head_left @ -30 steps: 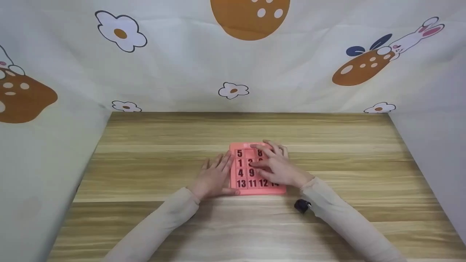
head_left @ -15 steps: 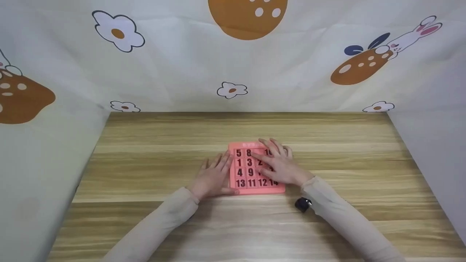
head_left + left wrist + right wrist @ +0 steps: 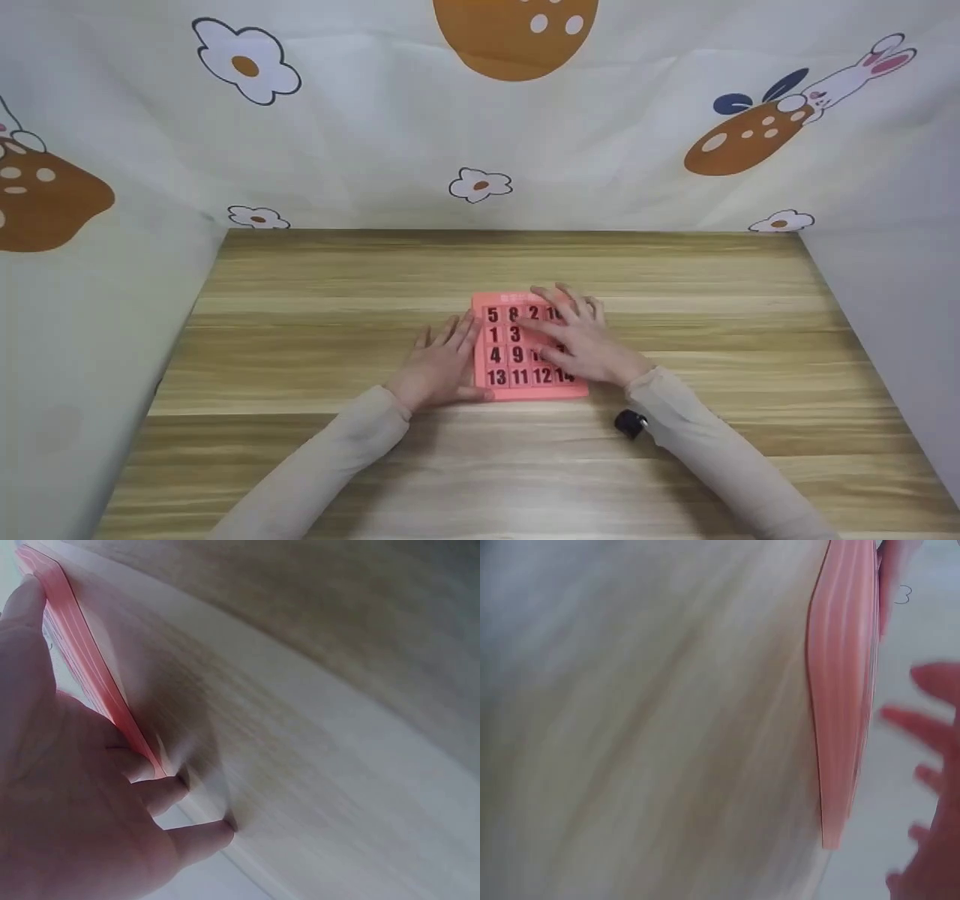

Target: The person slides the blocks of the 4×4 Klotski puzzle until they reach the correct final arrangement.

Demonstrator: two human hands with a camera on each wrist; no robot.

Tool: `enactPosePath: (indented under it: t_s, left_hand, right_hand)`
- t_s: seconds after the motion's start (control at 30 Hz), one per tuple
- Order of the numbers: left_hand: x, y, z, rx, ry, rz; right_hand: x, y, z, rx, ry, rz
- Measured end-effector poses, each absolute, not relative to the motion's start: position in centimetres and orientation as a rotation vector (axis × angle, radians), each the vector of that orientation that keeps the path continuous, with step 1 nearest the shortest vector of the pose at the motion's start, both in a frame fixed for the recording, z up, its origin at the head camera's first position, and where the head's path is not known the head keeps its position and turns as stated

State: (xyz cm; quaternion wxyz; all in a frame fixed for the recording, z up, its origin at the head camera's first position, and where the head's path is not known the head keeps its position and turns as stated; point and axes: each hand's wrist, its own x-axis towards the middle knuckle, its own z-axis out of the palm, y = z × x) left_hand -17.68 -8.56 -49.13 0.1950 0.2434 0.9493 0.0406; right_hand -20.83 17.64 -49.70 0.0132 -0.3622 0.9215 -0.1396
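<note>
A pink sliding number puzzle point(image 3: 536, 394) lies flat on the wooden table. Its top row shows 5, 8, 2 and a partly covered 10. To the right of the 3 in the second row is a blank slot, partly behind a finger. My left hand point(image 3: 435, 369) rests along the puzzle's left side with straight fingers, its thumb on the near left corner. My right hand point(image 3: 581, 341) spreads over the right part, fingertips close over the tiles and hiding several of them. In the right wrist view, its spread fingers point(image 3: 930, 731) are blurred above the pink side wall.
Wood-grain tabletop point(image 3: 322, 300) surrounds the puzzle. A pale curtain point(image 3: 375, 135) printed with flowers and rabbits closes off the back and sides. Beside the right cuff is a small black object point(image 3: 630, 424).
The 8 slid left into the top row's second slot, then the 2 moved up beside it, leaving the blank below. My right hand shifted slightly right; the left stayed in place.
</note>
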Motion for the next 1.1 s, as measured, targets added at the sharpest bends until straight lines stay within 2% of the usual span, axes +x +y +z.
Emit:
enactPosePath:
  t_s: [0.3,0.47,0.7,0.9,1.1]
  left_hand:
    - [-17.7,-8.7,-49.1,0.687,2.662,0.12]
    - [-17.8,-8.7,-49.2,0.682,2.659,0.091]
    - [-17.6,-8.6,-49.1,0.676,2.657,0.099]
    - [-17.7,-8.6,-49.0,0.676,2.664,0.086]
    - [-17.7,-8.4,-49.1,0.674,2.662,0.099]
  right_hand:
    - [-21.4,17.1,-48.8,-1.161,3.041,-0.513]
    - [-22.0,16.2,-49.0,-1.168,2.915,-0.447]
    - [-21.5,16.2,-48.7,-1.223,2.803,-0.601]
    - [-22.1,14.2,-48.8,-1.127,2.791,-0.471]
    - [-22.7,14.2,-48.4,-1.141,2.923,-0.373]
